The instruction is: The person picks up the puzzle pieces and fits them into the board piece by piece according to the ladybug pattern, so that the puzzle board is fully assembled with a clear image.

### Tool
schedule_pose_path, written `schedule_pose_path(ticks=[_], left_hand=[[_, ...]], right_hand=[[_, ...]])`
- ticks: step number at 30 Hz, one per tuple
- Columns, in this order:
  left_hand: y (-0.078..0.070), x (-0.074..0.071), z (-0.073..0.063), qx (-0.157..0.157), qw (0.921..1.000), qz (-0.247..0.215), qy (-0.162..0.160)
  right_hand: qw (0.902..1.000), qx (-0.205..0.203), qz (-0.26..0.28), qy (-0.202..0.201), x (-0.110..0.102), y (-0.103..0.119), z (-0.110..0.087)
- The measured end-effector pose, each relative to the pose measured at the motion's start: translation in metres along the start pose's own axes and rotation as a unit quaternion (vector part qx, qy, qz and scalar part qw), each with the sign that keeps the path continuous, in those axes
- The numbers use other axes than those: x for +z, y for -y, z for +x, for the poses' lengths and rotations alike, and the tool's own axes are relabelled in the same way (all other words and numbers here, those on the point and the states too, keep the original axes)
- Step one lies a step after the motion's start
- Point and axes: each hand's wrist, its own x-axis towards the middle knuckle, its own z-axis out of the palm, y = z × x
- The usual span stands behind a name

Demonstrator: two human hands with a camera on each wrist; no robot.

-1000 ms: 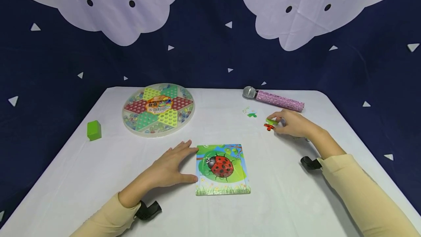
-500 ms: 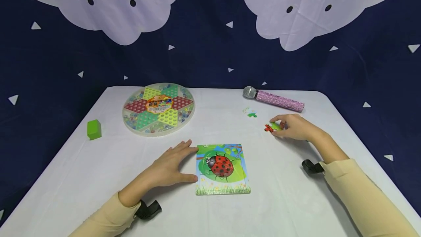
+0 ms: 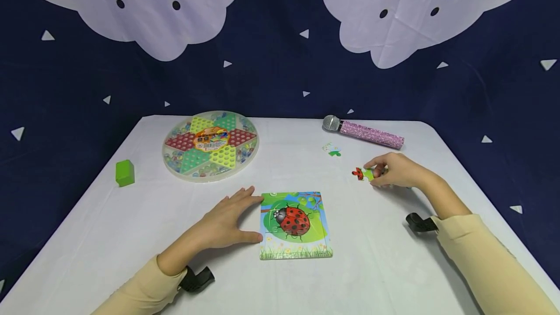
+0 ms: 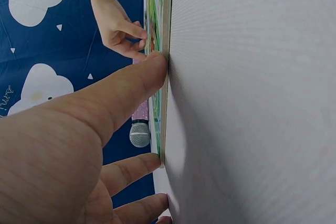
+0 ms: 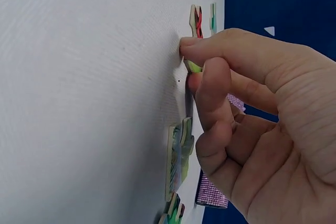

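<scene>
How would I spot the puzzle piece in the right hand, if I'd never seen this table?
On the white table, find the glittery pink microphone toward the far right. Nearer the person, the right hand pinches the small puzzle piece at its lime-green end. Its bright red other end sets it apart from the loose white-and-green piece lying untouched near the microphone.

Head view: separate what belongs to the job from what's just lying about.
Likely the job:
ladybug board, touched by left hand
red-and-green piece, pinched by right hand
white-and-green piece

Lying about:
green block
round game board
microphone
</scene>
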Motion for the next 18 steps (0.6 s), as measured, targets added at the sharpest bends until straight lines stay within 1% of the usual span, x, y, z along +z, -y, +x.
schedule_pose_path(ticks=[4, 8, 18], left_hand=[[0.0006, 0.0004, 0.0001, 0.001, 1.0000, -0.002, -0.001], [0.0009, 0.0006, 0.0000, 0.002, 1.0000, -0.002, -0.001], [0.0001, -0.0002, -0.0003, 0.003, 1.0000, -0.001, -0.002]], right_hand=[[1.0000, 0.000, -0.008, -0.004, -0.0005, 0.0004, 0.0004], [0.9995, -0.012, -0.025, -0.012, -0.0012, 0.0015, 0.0002], [0.9996, -0.025, -0.014, -0.005, -0.0023, 0.0003, -0.0011]])
